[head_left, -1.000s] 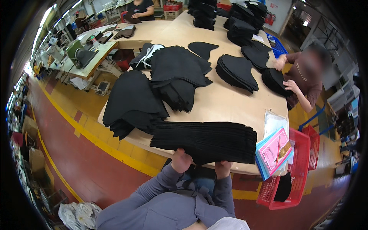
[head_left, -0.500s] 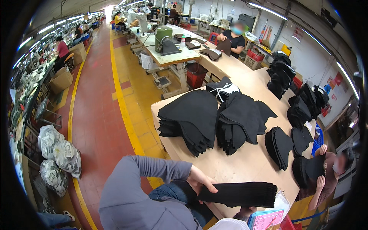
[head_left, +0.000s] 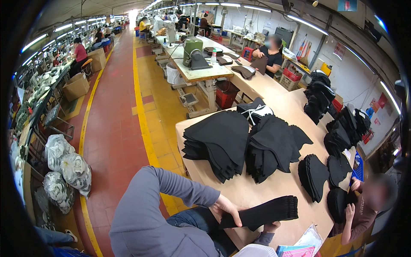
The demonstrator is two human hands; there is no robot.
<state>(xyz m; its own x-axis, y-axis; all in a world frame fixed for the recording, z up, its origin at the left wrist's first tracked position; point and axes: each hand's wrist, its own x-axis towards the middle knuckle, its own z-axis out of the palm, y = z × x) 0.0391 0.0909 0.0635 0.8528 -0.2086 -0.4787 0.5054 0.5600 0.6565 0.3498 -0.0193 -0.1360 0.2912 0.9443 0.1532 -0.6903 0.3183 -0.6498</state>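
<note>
Risk at this moment: slippage of the stack of black cut pieces (head_left: 263,213), which I hold level at the near edge of the worktop (head_left: 274,188). The stack is many thin layers, gripped only at the end nearest me; its far end projects unsupported over the worktop surface. In my judgement the layers could fan out or slide apart if my grip loosens, and the lowest ones could drop off the worktop edge onto my lap or the floor.

Left hand (head_left: 226,207): closed on the near end of the stack, fingers wrapped over its top face, thumb side toward my body; the grey-sleeved forearm runs in from the left, elbow bent.

Right hand (head_left: 270,226): under the stack, only curled fingertips showing below its lower edge, clamped against the underside; the rest is hidden by the stack.

Relative to the stack, the two large heaps of black pieces (head_left: 246,143) lie beyond it, well apart; a smaller pile (head_left: 314,175) lies beyond and to the right. A co-worker's hand (head_left: 347,212) rests at the right edge of the worktop.
</note>
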